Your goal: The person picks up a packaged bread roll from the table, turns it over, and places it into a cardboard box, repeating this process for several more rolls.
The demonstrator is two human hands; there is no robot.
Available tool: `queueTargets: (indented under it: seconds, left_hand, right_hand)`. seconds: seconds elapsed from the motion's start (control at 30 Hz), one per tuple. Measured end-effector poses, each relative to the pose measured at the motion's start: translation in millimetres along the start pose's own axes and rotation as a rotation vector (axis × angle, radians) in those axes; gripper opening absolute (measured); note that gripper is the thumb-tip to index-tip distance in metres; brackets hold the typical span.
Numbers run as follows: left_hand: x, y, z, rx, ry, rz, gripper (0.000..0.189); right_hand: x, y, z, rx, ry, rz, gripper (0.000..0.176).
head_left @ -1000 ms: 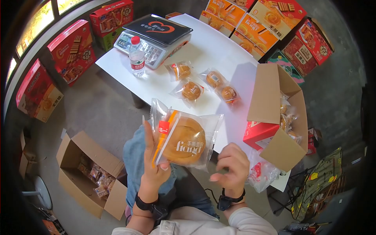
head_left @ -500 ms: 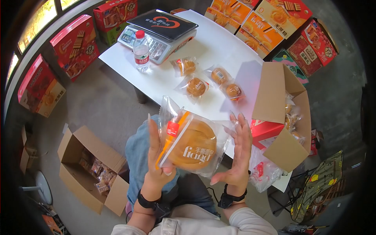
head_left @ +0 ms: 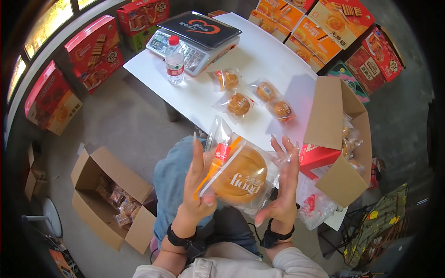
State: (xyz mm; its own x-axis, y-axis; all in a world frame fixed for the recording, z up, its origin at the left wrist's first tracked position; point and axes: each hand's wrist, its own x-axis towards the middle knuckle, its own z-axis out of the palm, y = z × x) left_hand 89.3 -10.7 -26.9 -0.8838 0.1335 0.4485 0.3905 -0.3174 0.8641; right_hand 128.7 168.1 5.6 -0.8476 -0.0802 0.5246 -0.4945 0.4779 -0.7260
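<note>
A large round bread bun (head_left: 241, 175) in a clear plastic bag with an orange stripe and white print is held up before me, tilted. My left hand (head_left: 198, 185) grips the bag's left side, thumb in front and fingers stretched up behind it. At the bag's right edge is my right hand (head_left: 283, 190), its fingers spread and the wrapper's edge against them; its thumb is apart below. Beyond, on the white table (head_left: 153, 79), lie several smaller wrapped buns, among them a bun (head_left: 238, 104) and another bun (head_left: 282, 110).
A digital scale (head_left: 199, 39) and a water bottle (head_left: 174, 62) stand on the table. An open carton (head_left: 330, 111) with wrapped buns sits at its right end. Another open carton (head_left: 99, 215) with small packets is on the floor. Printed gift boxes (head_left: 92, 53) stand around.
The bagged bun and both hands appear slightly farther right in view, as does most of the scene. The grip looks much the same.
</note>
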Motion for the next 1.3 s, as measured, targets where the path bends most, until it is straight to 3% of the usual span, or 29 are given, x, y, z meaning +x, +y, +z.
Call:
queueTargets:
  seconds: [0.27,0.8,0.9,1.0,1.2,1.3]
  left_hand:
    - [2.2,-0.4,1.7,0.042,0.019,0.021,0.089]
    - [-0.3,0.4,0.3,0.165,0.012,-0.028,0.087]
    - [3.2,-3.3,-0.4,0.19,0.05,-0.005,0.088]
    - [3.2,-14.6,-6.8,0.231,-0.001,0.156,0.087]
    - [2.6,-8.4,-7.5,0.282,-0.051,0.136,0.087]
    - [1.4,1.3,-0.3,0.23,0.04,-0.011,0.086]
  right_hand:
    - [1.8,2.3,6.7,0.147,-0.037,0.026,0.147]
    - [3.2,-7.0,14.3,0.235,-0.03,0.079,0.145]
    - [5.0,-6.6,14.5,0.246,-0.037,0.068,0.145]
    - [4.4,-7.9,15.8,0.25,-0.03,0.087,0.146]
    - [5.3,-10.2,15.0,0.211,-0.044,0.092,0.146]
    - [5.0,-10.6,15.6,0.192,-0.048,0.092,0.146]
